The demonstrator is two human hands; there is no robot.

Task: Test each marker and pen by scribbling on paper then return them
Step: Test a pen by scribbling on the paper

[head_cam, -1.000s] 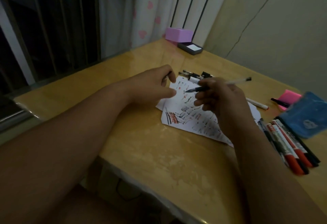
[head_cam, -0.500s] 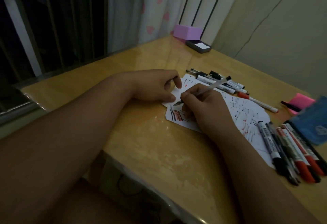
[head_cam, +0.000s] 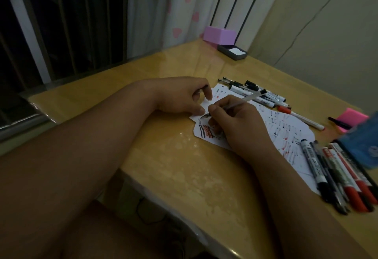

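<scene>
A white sheet of paper covered in red and black scribbles lies on the wooden table. My right hand grips a clear pen with a black end, its tip down on the paper's left corner. My left hand rests on the paper's left edge with curled fingers and holds it down. A row of markers and pens lies beyond the paper. Another group of red and black markers lies at the right.
A blue pouch and a pink sticky pad sit at the right edge. A pink box and a dark tray stand at the table's far corner by the curtain. The table's front edge runs near my arms.
My right hand came down from above the paper and set the pen tip on its left corner. The left hand stayed on the paper's edge.
</scene>
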